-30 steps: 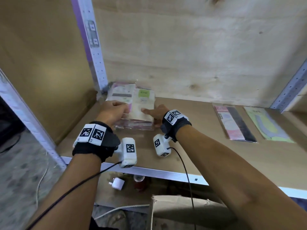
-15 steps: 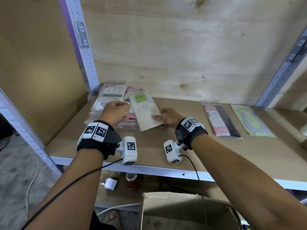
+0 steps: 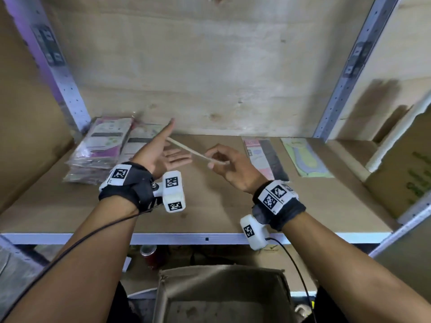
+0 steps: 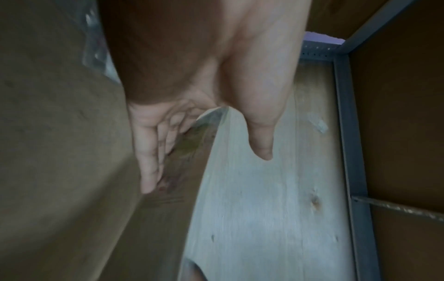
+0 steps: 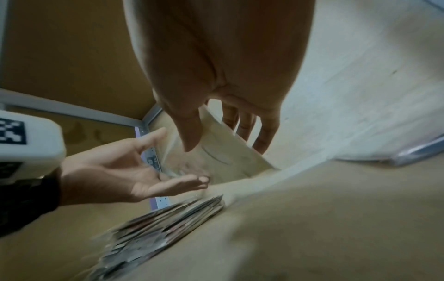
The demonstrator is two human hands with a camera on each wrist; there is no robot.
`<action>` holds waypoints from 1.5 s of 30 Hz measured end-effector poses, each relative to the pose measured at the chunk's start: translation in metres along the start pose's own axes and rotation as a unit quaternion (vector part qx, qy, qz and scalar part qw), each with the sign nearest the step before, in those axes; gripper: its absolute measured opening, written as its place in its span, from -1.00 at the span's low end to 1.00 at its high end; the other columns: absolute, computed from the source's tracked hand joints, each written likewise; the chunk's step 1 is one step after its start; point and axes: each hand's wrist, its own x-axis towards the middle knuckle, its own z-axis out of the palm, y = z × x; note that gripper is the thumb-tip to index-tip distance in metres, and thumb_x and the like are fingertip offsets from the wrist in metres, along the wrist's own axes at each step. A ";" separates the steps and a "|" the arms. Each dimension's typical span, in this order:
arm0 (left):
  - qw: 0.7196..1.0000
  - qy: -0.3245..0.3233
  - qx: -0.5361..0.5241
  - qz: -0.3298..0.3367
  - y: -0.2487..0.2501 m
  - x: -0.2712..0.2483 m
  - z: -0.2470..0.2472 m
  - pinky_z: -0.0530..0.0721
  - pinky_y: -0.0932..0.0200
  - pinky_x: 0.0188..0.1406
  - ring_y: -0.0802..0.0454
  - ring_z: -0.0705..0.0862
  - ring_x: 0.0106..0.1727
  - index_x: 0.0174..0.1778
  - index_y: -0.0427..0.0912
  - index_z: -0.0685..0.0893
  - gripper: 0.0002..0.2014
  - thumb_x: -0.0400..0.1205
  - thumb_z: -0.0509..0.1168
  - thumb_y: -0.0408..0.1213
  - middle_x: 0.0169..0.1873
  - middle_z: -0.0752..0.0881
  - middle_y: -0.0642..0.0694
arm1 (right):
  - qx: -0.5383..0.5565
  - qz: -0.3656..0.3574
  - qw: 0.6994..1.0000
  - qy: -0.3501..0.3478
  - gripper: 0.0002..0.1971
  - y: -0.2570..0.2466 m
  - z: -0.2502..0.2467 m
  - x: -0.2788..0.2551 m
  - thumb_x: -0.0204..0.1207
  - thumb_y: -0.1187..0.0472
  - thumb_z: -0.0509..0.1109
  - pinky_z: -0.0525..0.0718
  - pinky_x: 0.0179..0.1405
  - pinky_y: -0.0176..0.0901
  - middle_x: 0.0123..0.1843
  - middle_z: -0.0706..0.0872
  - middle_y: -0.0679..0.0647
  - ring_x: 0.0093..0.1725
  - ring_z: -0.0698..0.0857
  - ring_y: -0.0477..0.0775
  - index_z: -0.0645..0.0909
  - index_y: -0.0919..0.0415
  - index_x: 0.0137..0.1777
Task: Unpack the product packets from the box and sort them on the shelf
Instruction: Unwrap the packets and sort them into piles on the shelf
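Cream packet (image 3: 196, 155), centre frame. Pink-and-white printed stack (image 3: 102, 148), left of centre. Pink-and-black packet (image 3: 265, 157) and pale green packet (image 3: 305, 157), centre right. Light plywood back wall (image 3: 210, 66). Brown box (image 3: 224, 297), bottom centre. Black-and-white checker tags on black wristbands (image 3: 130, 183).

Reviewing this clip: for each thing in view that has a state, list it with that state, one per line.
right hand: pinches one packet, lifted off the shelf
packet: held edge-on between the hands
left hand: open, palm up, beside the packet
packet stack: lying at the shelf's left rear corner
pink and black packet: flat on the shelf
green packet: flat, beside it
box: open, below the shelf
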 end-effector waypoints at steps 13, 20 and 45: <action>0.993 0.008 0.113 0.011 -0.035 0.022 0.046 0.82 0.11 -0.13 -0.04 0.82 0.07 0.27 -0.27 0.65 -0.77 0.69 0.34 -0.39 0.19 0.79 -0.23 | 0.057 0.192 0.980 -0.011 -0.43 0.041 -0.063 -0.029 0.42 -0.16 0.57 0.54 -0.09 -0.47 0.12 0.66 -0.22 0.10 0.66 -0.19 0.54 -0.01 0.38; 0.987 -0.015 0.162 -0.011 -0.045 0.026 0.063 0.82 0.20 -0.16 0.04 0.78 0.04 0.30 -0.19 0.60 -0.72 0.68 0.37 -0.27 0.12 0.80 -0.14 | 0.223 0.244 0.943 -0.040 -0.69 0.062 -0.080 -0.042 0.53 0.17 0.54 0.34 -0.70 -0.32 0.11 0.74 0.16 -0.25 0.59 0.01 0.61 0.19 0.23; 0.973 0.009 0.213 0.094 -0.039 0.034 0.027 0.73 0.30 -0.47 0.15 0.82 -0.33 -0.07 0.03 0.73 -0.74 0.62 0.36 0.15 -0.19 0.89 -0.04 | 0.297 0.222 0.928 -0.044 -0.80 0.064 -0.074 -0.055 0.64 0.30 0.40 0.60 -0.49 -0.25 0.04 0.74 0.12 -0.17 0.72 0.01 0.58 0.25 0.22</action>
